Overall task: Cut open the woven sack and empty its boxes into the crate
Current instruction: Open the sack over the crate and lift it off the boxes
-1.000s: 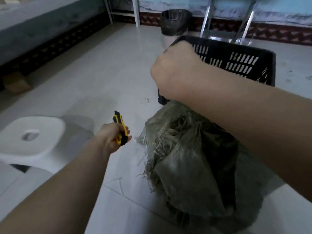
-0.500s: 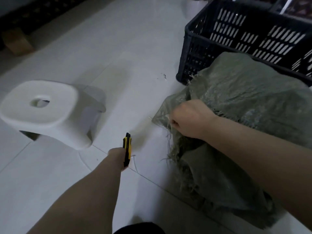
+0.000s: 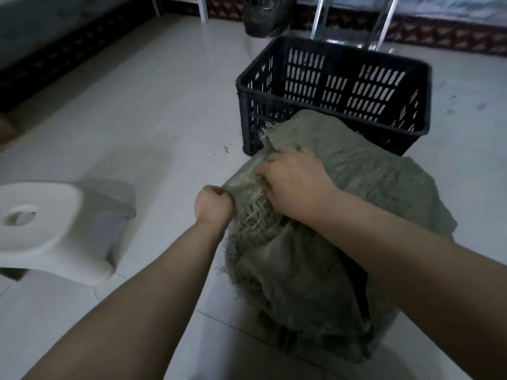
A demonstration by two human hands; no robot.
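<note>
A bulky grey-green woven sack (image 3: pixel 356 187) lies on the tiled floor, leaning against the near wall of a black slotted plastic crate (image 3: pixel 343 50). The sack's cut edge is frayed, with loose strands hanging. My left hand (image 3: pixel 214 205) is fisted on that frayed edge at the sack's left side. My right hand (image 3: pixel 293 182) grips the same edge just to the right of it, fingers curled into the fabric. The yellow utility knife is not visible. No boxes show; the sack's contents are hidden. The crate's inside looks empty.
A white plastic stool (image 3: pixel 41 223) with a hole in its seat stands on the floor at the left. Behind the crate are a bin with a black liner (image 3: pixel 263 17) and metal frame legs (image 3: pixel 381 23) by the wall. Small scraps (image 3: pixel 226 150) lie left of the crate.
My left hand, which held the yellow knife beside the sack, has moved right onto the frayed edge; the knife is out of sight. My right hand has shifted its grip along that edge.
</note>
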